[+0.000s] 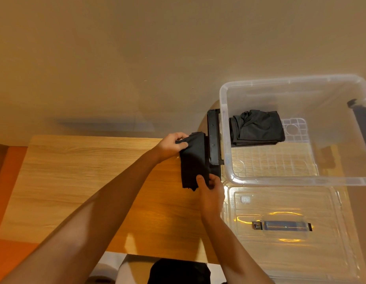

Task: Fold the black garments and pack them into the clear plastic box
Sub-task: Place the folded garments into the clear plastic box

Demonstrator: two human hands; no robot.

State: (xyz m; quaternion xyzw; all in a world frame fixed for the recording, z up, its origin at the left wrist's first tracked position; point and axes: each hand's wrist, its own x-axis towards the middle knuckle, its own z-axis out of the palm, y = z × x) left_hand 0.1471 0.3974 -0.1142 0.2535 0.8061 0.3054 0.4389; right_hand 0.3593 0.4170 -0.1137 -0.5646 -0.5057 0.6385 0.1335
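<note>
Clear box (290, 181) — folded black garment (258, 128) inside, left hand (171, 145), right hand (210, 194) gripping second garment (193, 160)

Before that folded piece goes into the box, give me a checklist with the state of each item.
1. Grip: left hand pinches the far end of the held garment, right hand holds the near end. Ok.
2. Box open: its lid lies flat on the table, nearer the person. Ok.
3. Room inside: one packed garment sits in the far left corner, with bare floor beside it. Ok.
4. Fold tidy: the black cloth hides its creases. Cannot tell.
5. Clear of the black latch: the held garment is right against it. Cannot tell.
</note>
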